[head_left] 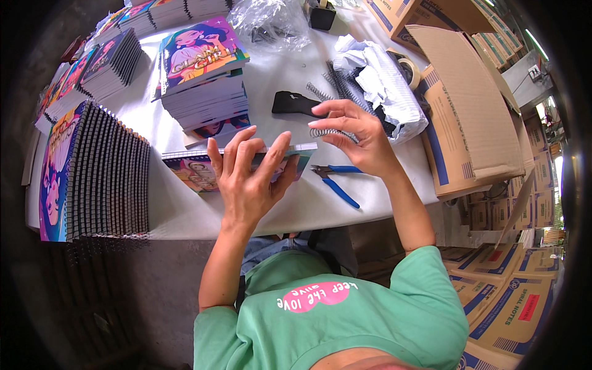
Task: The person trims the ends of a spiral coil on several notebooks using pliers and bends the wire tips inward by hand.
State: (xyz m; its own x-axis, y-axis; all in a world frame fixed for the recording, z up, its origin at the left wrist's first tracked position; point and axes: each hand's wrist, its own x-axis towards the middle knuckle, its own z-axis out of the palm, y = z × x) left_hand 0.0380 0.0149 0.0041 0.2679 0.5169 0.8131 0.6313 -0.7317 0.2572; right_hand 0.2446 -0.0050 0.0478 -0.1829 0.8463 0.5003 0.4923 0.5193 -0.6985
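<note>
My left hand [248, 169] grips a notebook [196, 172] that stands on its long edge, with a colourful cover and a row of punched holes along the top. The fingers reach over the upper edge and the thumb lies on the near side. In my right hand [365, 139], a dark wire spiral coil [330, 132] points toward the notebook's right end; the thumb and forefinger are curved with a gap between their tips. Below that hand, pliers with blue handles [338, 185] lie on the table. A black flat tool [295, 103] is just beyond the fingers.
A tall stack of unbound notebooks [203, 92] stands behind my left hand; coil-bound notebooks [102, 176] are stacked at left. More coils [338, 80] lie beside a white wrapped bundle [388, 86]. An open cardboard box [462, 123] borders the table's right side. Crumpled clear plastic [268, 24] lies at the back.
</note>
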